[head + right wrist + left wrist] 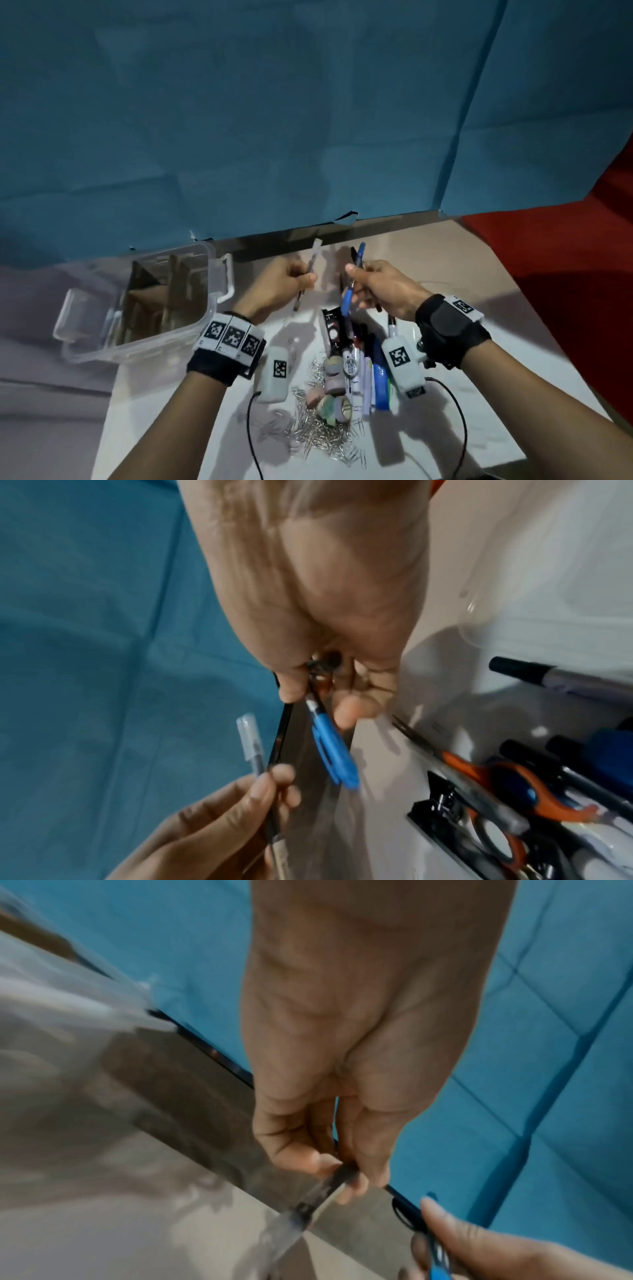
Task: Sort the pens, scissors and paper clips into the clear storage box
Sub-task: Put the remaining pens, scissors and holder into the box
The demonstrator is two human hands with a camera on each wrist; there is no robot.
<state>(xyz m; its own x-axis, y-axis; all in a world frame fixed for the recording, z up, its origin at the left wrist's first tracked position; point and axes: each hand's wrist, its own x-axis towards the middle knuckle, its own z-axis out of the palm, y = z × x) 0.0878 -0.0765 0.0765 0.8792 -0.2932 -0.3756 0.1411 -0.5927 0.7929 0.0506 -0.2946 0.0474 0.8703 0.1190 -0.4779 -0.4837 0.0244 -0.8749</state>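
Paper clips lie scattered nearest on the white table, not yet sorted, with small tape rolls among them. Just beyond, a heap of pens and markers waits between the wrists, and the right wrist view shows orange-handled scissors lying in that heap. Farther out, both hands are raised over the table. The left hand pinches a clear-capped pen between thumb and fingers. The right hand is curled round a blue pen, with what seems a dark pen beside it. Farthest left stands the clear storage box, open, with brown dividers inside and no stationery visible in it. The pen-sorting step looks to be in hand. Next, each pen probably needs carrying left and lowering into one compartment lengthwise, clear of the dividers.
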